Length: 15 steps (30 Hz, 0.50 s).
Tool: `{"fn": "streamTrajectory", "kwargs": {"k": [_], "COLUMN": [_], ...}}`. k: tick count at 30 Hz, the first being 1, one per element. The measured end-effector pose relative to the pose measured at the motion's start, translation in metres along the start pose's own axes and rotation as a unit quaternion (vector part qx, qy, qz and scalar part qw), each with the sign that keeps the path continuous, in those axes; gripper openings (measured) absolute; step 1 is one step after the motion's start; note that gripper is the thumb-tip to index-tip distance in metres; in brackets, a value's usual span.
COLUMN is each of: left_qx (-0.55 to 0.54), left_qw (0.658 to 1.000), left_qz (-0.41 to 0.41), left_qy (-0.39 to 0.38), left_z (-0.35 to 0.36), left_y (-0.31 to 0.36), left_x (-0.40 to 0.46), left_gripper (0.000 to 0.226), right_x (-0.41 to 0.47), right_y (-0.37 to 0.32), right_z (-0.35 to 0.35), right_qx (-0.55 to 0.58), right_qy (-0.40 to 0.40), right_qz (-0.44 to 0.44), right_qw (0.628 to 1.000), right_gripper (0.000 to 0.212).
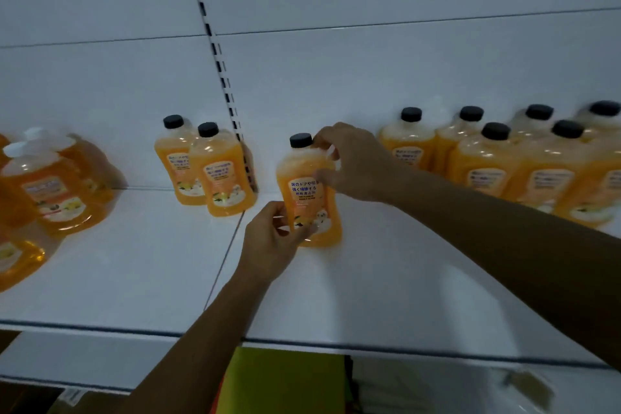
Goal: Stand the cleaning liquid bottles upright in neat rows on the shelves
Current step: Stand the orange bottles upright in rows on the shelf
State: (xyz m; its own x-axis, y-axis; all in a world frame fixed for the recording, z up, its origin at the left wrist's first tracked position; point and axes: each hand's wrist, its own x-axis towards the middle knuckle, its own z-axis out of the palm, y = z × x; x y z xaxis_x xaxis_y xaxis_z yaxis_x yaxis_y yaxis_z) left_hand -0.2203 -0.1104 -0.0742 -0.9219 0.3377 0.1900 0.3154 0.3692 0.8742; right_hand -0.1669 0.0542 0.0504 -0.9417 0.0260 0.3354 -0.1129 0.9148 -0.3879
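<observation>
An orange cleaning liquid bottle (307,198) with a black cap stands upright on the white shelf (386,279), near the middle. My right hand (353,161) grips its shoulder and neck from the right, fingers curled by the cap. My left hand (274,239) holds its lower left side, thumb and fingers on the label. Two matching black-capped bottles (205,168) stand upright to the left at the back panel. Several more black-capped bottles (497,158) stand in rows at the right.
Larger orange bottles with white caps (53,191) crowd the left end of the shelf, blurred. A slotted upright (218,54) runs down the back panel between shelf sections. A lower shelf edge (369,346) and something yellow-green (285,380) show below.
</observation>
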Motion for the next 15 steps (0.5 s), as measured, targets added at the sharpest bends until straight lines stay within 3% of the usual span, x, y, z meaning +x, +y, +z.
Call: {"fn": "streamTrajectory", "kwargs": {"k": [6,15], "left_qx": [0.002,-0.004], "left_qw": [0.997,0.989], "left_qz": [0.038,0.078], "left_qy": [-0.065,-0.125], "left_z": [0.057,0.114], "left_y": [0.039,0.058], "left_x": [0.007,0.025], "left_gripper": [0.040,0.044], "right_x": [-0.032,-0.054], "right_y": [0.038,0.068], "right_z": [-0.047,-0.074], "right_qx": [-0.040,-0.236], "right_qy": [-0.006,-0.005], "right_qz": [0.032,0.032], "right_qw": [0.999,0.971], "right_gripper": [0.065,0.056]}}
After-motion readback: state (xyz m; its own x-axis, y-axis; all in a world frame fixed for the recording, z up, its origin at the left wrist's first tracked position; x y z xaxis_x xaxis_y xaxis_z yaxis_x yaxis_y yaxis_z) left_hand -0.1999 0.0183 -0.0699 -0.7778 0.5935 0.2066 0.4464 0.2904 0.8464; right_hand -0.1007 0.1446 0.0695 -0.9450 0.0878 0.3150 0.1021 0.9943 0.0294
